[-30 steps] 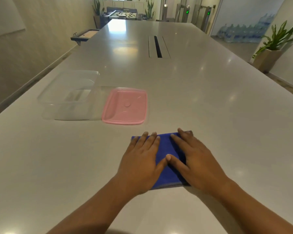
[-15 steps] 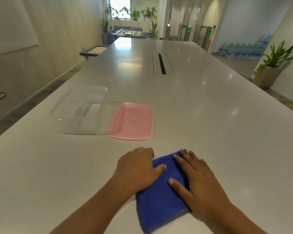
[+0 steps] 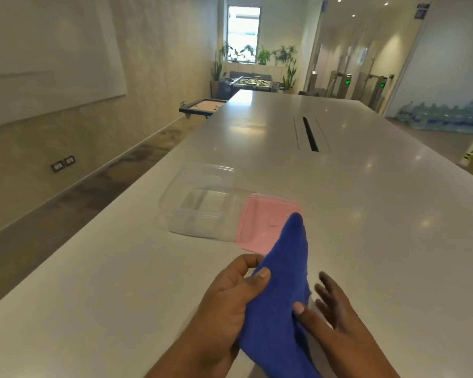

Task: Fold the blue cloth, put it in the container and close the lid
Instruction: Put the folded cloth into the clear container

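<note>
Left hand (image 3: pixel 227 298) now pinches the folded cloth (image 3: pixel 280 290) between thumb and fingers, lifted off the bench (image 3: pixel 366 214); half a second ago it lay flat under both palms. Right hand (image 3: pixel 331 315) open, fingers spread, thumb touching the cloth's edge. Folding looks done; transfer begun. Container (image 3: pixel 197 203) sits open ahead-left, pink lid (image 3: pixel 260 227) just beside it.

Table (image 3: pixel 339 214) bearing container (image 3: pixel 197 205), lid (image 3: pixel 260 227)
</note>
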